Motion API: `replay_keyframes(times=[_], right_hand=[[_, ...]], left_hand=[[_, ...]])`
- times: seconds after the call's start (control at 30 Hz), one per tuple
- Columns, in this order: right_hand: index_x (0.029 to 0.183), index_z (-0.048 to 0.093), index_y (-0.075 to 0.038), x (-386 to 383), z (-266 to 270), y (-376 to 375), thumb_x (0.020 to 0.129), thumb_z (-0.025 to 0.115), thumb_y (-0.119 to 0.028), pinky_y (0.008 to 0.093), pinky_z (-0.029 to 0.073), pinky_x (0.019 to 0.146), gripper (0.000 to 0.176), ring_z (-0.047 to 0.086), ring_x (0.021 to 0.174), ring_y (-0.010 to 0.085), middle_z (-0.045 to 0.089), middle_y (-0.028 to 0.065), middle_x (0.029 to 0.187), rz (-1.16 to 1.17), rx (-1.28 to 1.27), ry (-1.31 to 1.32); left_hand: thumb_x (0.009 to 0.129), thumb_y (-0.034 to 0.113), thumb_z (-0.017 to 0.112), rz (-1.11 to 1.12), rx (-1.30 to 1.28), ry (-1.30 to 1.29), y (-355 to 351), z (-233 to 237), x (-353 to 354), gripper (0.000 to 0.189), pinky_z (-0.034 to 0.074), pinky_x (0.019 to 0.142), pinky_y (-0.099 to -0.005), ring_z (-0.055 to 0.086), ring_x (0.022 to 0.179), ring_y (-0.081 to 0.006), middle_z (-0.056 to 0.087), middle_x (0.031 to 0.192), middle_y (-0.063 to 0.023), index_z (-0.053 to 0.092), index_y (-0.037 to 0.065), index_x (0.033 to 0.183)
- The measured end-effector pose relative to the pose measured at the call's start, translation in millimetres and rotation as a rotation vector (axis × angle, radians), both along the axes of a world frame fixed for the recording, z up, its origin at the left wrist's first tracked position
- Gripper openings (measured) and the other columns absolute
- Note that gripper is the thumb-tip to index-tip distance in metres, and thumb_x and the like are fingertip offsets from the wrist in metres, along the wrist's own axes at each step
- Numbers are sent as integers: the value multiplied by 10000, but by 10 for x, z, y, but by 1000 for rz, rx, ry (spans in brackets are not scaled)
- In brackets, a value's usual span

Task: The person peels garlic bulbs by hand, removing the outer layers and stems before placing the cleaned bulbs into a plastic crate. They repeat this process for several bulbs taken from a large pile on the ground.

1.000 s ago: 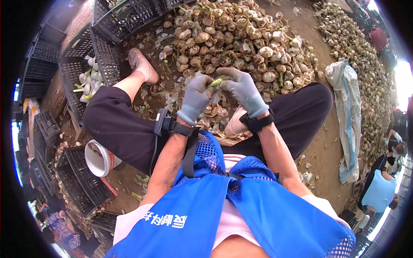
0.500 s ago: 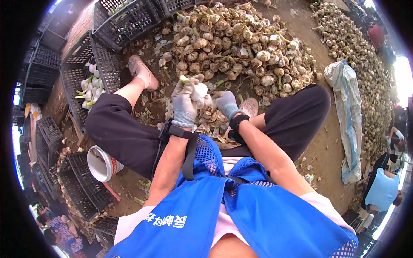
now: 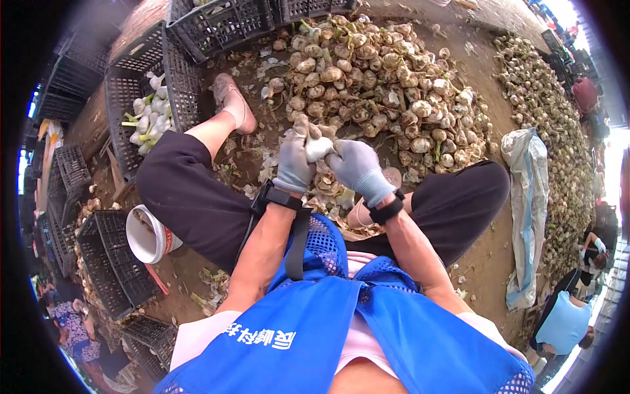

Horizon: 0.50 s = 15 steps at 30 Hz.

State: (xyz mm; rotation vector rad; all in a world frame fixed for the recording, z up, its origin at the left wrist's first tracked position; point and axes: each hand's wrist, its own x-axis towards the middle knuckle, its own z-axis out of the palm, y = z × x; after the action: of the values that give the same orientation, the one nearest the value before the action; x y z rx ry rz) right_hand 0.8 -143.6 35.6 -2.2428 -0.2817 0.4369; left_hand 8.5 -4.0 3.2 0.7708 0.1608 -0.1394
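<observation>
Between my two gloved hands is a white garlic bulb [image 3: 318, 149]. My left hand [image 3: 295, 154] has its fingers wrapped round the bulb's left side. My right hand [image 3: 357, 165] is closed at the bulb's right side, fingers pressed together against it; whether it pinches a bit of skin cannot be made out. Loose peelings [image 3: 328, 192] lie on the ground below the hands. Just beyond them rises a heap of unpeeled, brownish garlic [image 3: 387, 79]. White bulbs with green stems [image 3: 152, 118] lie in a black crate [image 3: 125, 82] at the left.
More black crates [image 3: 223, 29] stand at the top left. A white bucket [image 3: 146, 240] and a dark crate [image 3: 108, 269] are at the lower left. A pale sack [image 3: 528, 197] lies at the right beside a long garlic pile [image 3: 564, 151]. Other people sit at both lower edges.
My right hand has come up and left against the bulb, and my left hand has moved slightly right. The green stem end seen above my left hand is no longer visible.
</observation>
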Motion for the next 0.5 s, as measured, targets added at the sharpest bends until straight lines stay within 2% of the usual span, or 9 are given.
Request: replay_keyframes(times=[0.03, 0.1, 0.17, 0.27, 0.33, 0.37, 0.43, 0.47, 0.5], right_hand=[[885, 628, 8, 3, -236, -27, 754, 563, -156, 304, 478, 668, 220, 609, 697, 201, 645, 135, 808, -41, 330, 134], [871, 633, 27, -119, -276, -84, 770, 547, -96, 257, 465, 630, 181, 570, 700, 89, 651, 57, 799, -111, 1009, 535], [912, 630, 35, -171, -209, -100, 783, 549, -79, 253, 468, 712, 190, 561, 763, 64, 640, 30, 801, 121, 642, 292], [970, 610, 44, -99, -301, -120, 793, 584, -161, 286, 467, 764, 273, 601, 809, 155, 652, 96, 821, 72, 340, 356], [1029, 583, 34, -43, -265, -188, 788, 608, -252, 329, 460, 791, 376, 610, 867, 294, 646, 179, 873, 8, -130, -288], [1028, 573, 25, 38, -262, -156, 764, 629, -314, 352, 461, 772, 433, 585, 882, 377, 627, 221, 899, -48, 246, -64], [1001, 597, 47, 67, -232, 10, 772, 662, -219, 270, 461, 737, 356, 580, 803, 153, 653, 105, 882, 39, 189, 140], [920, 616, 60, 69, -435, 88, 771, 654, -188, 266, 470, 683, 292, 586, 728, 154, 649, 73, 809, -30, 188, 153], [869, 629, 58, 15, -584, 3, 784, 612, -143, 251, 461, 657, 219, 569, 695, 129, 640, 49, 766, -34, 568, 521]], left_hand=[[887, 370, 491, 1, 0, 6, -12, -25, -17, 361, 455, 863, -415, 578, 950, -320, 625, 839, -175, 545, 55, 721], [885, 407, 482, -9, -672, 179, 15, -103, -10, 404, 480, 821, -471, 599, 898, -348, 633, 871, -152, 550, 68, 675], [878, 437, 466, 33, -756, 251, 66, -134, 40, 437, 455, 852, -524, 572, 969, -388, 637, 907, -153, 562, 79, 648], [889, 487, 402, 209, -763, 399, 82, -130, 57, 482, 463, 841, -511, 554, 1003, -377, 627, 966, -169, 568, 81, 690], [897, 476, 394, 184, -679, 372, 84, -168, 53, 474, 471, 833, -490, 560, 994, -367, 622, 978, -179, 564, 72, 718], [906, 464, 386, 160, -600, 345, 75, -214, 49, 466, 478, 825, -469, 566, 985, -358, 617, 990, -189, 561, 63, 747], [919, 440, 381, 177, -533, 312, 4, -393, 71, 448, 499, 777, -397, 575, 985, -318, 609, 996, -209, 542, 49, 772], [926, 417, 384, 118, -249, 250, -26, -391, 34, 413, 512, 687, -351, 598, 871, -265, 614, 989, -187, 532, 60, 782], [933, 394, 387, 67, 33, 179, -43, -390, 22, 378, 525, 596, -304, 621, 757, -212, 618, 982, -165, 522, 71, 791]])
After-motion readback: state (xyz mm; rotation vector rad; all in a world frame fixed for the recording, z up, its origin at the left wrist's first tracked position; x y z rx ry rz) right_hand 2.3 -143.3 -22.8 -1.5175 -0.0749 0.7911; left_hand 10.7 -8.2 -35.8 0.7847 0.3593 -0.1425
